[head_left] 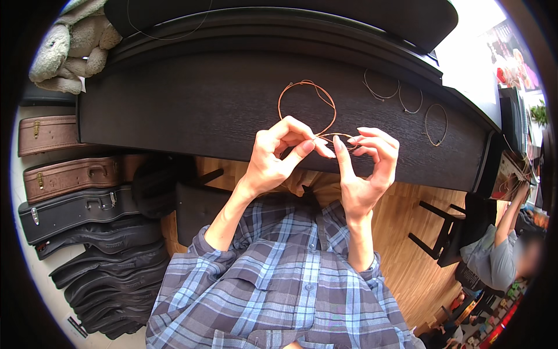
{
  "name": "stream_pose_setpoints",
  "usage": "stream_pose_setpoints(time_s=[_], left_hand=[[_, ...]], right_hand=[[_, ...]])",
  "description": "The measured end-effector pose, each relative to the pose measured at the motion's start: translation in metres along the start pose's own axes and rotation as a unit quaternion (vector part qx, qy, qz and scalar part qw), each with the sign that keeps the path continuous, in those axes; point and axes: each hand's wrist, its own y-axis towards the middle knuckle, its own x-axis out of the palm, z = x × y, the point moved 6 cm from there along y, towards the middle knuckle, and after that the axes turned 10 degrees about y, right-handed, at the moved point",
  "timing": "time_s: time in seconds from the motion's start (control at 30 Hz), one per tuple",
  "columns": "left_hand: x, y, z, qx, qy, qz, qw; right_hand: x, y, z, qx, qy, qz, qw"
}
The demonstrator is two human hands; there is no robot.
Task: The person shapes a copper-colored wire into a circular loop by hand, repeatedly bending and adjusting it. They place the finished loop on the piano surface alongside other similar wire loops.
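A copper-coloured wound string (279, 109), which looks like a guitar string, is bent into a large loop standing beyond my hands. My left hand (272, 156) pinches it at the near side of the loop, thumb against fingers. From there a smaller bend of the string runs across to my right hand (371, 168). The right thumb and fingertips close lightly on that part, with the other fingers loosely curled. Both hands are over the front edge of a dark wood-grain surface (186, 99). My fingers partly hide the string's ends.
Three thin coiled strings lie at the right: one coil (382, 98), another (411, 110), and a third (446, 125). Instrument cases (75, 212) are stacked at the left beside a plush toy (81, 46). A black stool (433, 230) and another person (494, 250) are at the right.
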Motion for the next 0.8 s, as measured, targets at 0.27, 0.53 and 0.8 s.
stream_pose_setpoints(time_s=[0.27, 0.53, 0.8], left_hand=[[0.000, -0.003, 0.001, 0.017, 0.036, 0.009, 0.999], [0.007, -0.008, 0.005, 0.078, 0.044, -0.051, 0.995], [0.013, -0.012, 0.009, 0.056, 0.033, -0.108, 0.992]], right_hand=[[0.000, 0.005, -0.017, -0.086, -0.205, -0.082, 0.972], [0.015, 0.005, -0.017, -0.007, -0.208, -0.304, 0.930], [0.012, -0.002, -0.019, 0.033, -0.133, -0.379, 0.915]])
